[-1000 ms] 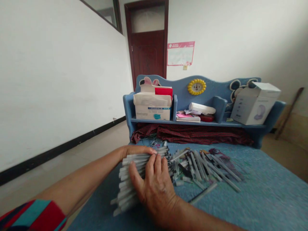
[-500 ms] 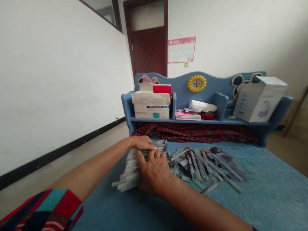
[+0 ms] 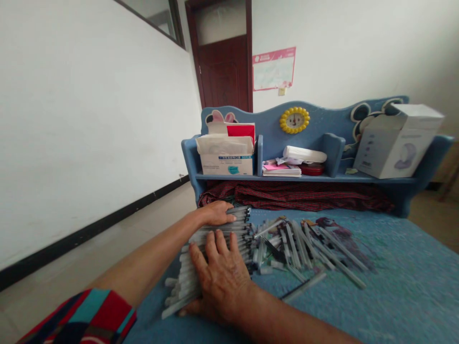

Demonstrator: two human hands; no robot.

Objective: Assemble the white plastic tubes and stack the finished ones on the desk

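A thick layer of clear-barrelled pens (image 3: 188, 272) lies side by side on the blue table, their dark ends facing right. My right hand (image 3: 224, 277) rests across the top of them, fingers spread and thumb out at the near edge of the pile. Against the pile's far edge lies my left hand (image 3: 216, 213), its fingers stretched out and partly hidden. To the right, loose pens (image 3: 296, 246) are scattered at various angles, and one pen (image 3: 304, 286) lies apart at their near side.
Behind the pens, a checked dark red cloth (image 3: 287, 196) is tucked under the blue shelf (image 3: 222, 177). The shelf carries a mask box (image 3: 225, 162), papers (image 3: 281, 170), a white roll (image 3: 304, 154) and a white carton (image 3: 392, 145). The blue table (image 3: 394, 286) extends right.
My right hand has moved left and toward me over the pen pile, its fingers spreading wider. The pile looks broader and flatter. My left hand stays at the far edge.
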